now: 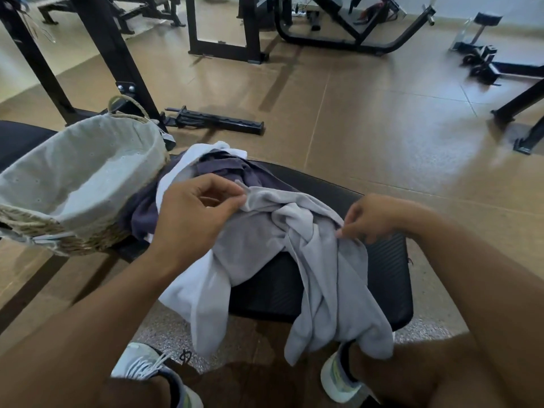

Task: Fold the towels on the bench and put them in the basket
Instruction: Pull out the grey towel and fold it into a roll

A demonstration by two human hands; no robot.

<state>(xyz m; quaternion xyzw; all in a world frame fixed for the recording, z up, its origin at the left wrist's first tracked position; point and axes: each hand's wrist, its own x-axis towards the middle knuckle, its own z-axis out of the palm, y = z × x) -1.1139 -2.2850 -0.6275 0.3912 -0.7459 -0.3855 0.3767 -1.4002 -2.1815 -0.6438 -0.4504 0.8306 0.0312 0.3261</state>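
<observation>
No words, numbers, brand names or signs can be read anywhere in the picture. Nothing is printed on the towels, the basket or the gym machines that can be made out. A small dark mark is seen on the floor, but it cannot be read.

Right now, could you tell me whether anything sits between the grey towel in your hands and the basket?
Nothing solid does. The grey towel, pinched by the left hand and right hand, only has the dark towel and white towel heaped low beside the basket, whose open top looks empty.
</observation>
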